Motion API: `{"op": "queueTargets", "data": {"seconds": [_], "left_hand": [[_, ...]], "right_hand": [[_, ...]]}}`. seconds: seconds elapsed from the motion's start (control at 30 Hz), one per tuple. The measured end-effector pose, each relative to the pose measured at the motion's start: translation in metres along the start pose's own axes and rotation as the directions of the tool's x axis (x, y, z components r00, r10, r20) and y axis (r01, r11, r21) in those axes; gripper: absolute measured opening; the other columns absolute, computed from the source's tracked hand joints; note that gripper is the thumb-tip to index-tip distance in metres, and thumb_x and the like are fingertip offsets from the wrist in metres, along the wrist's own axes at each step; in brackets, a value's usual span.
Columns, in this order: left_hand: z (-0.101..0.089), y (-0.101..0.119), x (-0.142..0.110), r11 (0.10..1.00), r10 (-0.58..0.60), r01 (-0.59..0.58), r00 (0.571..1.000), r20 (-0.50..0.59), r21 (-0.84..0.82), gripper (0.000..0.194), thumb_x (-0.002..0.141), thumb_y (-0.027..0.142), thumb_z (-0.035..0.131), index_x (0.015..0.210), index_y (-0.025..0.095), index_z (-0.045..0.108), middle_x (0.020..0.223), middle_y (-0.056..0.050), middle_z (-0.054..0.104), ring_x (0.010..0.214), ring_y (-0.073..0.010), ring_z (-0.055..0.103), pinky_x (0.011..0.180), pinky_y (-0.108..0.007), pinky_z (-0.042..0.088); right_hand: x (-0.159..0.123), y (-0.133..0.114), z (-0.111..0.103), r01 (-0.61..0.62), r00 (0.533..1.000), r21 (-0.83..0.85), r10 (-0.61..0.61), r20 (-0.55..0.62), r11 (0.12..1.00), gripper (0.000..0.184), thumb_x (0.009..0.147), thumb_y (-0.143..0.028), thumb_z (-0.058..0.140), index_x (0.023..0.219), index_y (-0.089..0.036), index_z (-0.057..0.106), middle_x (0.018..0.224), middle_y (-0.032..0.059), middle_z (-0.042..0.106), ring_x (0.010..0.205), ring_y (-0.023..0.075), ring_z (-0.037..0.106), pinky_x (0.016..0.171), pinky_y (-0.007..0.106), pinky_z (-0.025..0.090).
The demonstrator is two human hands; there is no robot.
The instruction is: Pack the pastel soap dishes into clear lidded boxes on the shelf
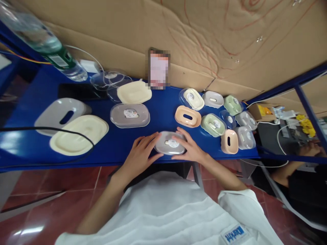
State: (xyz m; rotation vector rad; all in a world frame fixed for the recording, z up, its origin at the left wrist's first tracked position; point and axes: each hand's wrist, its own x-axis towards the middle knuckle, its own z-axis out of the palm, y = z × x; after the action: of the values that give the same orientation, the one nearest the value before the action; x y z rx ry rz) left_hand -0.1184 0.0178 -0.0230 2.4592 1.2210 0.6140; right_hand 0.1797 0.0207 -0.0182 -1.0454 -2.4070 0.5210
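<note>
A grey soap box with a clear lid [169,144] lies at the near edge of the blue table [158,115]. My left hand [141,154] lies flat against its left side, fingers stretched out and touching it. My right hand [188,147] presses on its right side with fingers extended over the lid. Both hands bracket the box between them. Just beyond it sits another lidded grey box [130,115], and a peach tray [187,116] lies to its right.
Several small soap boxes in green, grey, cream and peach cluster at the right [230,119]. Large grey [61,114] and cream [79,134] trays lie left, under a black cable. A water bottle [43,41] stands back left. Another person's hand [313,149] shows at the far right.
</note>
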Motion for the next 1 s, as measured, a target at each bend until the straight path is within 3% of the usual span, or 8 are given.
{"op": "queueTargets", "data": {"seconds": [0.17,0.3,0.4,0.6,0.7,0.83,1.0], "left_hand": [[0.002,-0.004,0.008,0.999,0.020,-0.020,1.000,0.014,-0.031,0.066,0.109,0.057,0.051,0.165,0.025,0.039,0.159,-0.015,0.059,0.139,-0.0314,0.061,0.120,-0.051,0.040],[0.007,-0.004,0.011,0.997,-0.015,0.012,0.999,-0.031,-0.080,0.066,0.111,0.051,0.049,0.168,0.024,0.030,0.159,-0.016,0.059,0.140,-0.0303,0.062,0.118,-0.050,0.043],[0.011,-0.003,0.011,0.995,-0.038,0.031,0.997,-0.068,-0.095,0.059,0.111,0.044,0.050,0.167,0.028,0.034,0.159,-0.015,0.059,0.142,-0.0300,0.061,0.115,-0.049,0.048],[0.009,-0.001,0.009,0.998,0.002,-0.007,0.997,-0.083,-0.066,0.059,0.107,0.043,0.059,0.163,0.035,0.044,0.177,-0.015,0.031,0.157,-0.0372,0.044,0.118,-0.055,0.049],[0.007,-0.001,0.011,0.996,0.050,-0.053,0.998,-0.042,-0.073,0.057,0.107,0.039,0.060,0.163,0.037,0.045,0.177,-0.013,0.032,0.156,-0.0356,0.047,0.119,-0.054,0.049],[0.006,-0.002,0.024,0.987,0.092,-0.087,0.995,0.030,-0.132,0.058,0.106,0.037,0.062,0.162,0.037,0.047,0.175,-0.013,0.035,0.156,-0.0350,0.045,0.121,-0.056,0.049],[0.001,-0.009,0.039,0.965,0.023,-0.008,0.998,0.055,-0.263,0.056,0.101,0.043,0.071,0.155,0.038,0.057,0.166,-0.010,0.049,0.150,-0.0331,0.051,0.121,-0.058,0.049]], "right_hand": [[-0.002,0.001,-0.004,0.017,1.000,-0.001,-0.017,0.006,1.000,0.076,0.093,-0.054,0.080,0.159,-0.027,0.054,0.168,0.0190,0.041,0.158,0.0341,0.042,0.127,0.055,0.042],[-0.003,-0.004,0.001,-0.158,0.983,0.001,0.158,-0.095,0.987,0.085,0.092,-0.058,0.080,0.163,-0.026,0.047,0.166,0.0193,0.044,0.156,0.0334,0.046,0.127,0.052,0.044],[-0.001,-0.013,0.011,-0.251,0.956,-0.077,0.235,-0.173,0.965,0.083,0.096,-0.057,0.075,0.165,-0.023,0.044,0.169,0.0214,0.041,0.158,0.0349,0.042,0.127,0.055,0.043],[-0.001,-0.034,0.016,-0.208,0.971,-0.215,0.176,-0.161,0.954,0.088,0.093,-0.062,0.077,0.167,-0.026,0.043,0.173,0.0178,0.038,0.160,0.0380,0.039,0.126,0.058,0.043],[-0.016,-0.043,0.022,-0.230,0.966,-0.247,0.190,-0.174,0.942,0.088,0.095,-0.057,0.076,0.170,-0.030,0.037,0.175,0.0162,0.036,0.160,0.0391,0.039,0.125,0.060,0.045],[-0.033,-0.049,0.031,-0.354,0.922,-0.185,0.310,-0.229,0.917,0.085,0.104,-0.038,0.069,0.174,-0.033,0.022,0.177,0.0152,0.032,0.158,0.0343,0.044,0.121,0.053,0.053],[-0.024,-0.046,0.018,-0.335,0.940,-0.113,0.324,-0.107,0.935,0.093,0.101,-0.040,0.073,0.175,-0.033,0.016,0.181,0.0143,0.019,0.164,0.0360,0.032,0.126,0.057,0.046]]}}
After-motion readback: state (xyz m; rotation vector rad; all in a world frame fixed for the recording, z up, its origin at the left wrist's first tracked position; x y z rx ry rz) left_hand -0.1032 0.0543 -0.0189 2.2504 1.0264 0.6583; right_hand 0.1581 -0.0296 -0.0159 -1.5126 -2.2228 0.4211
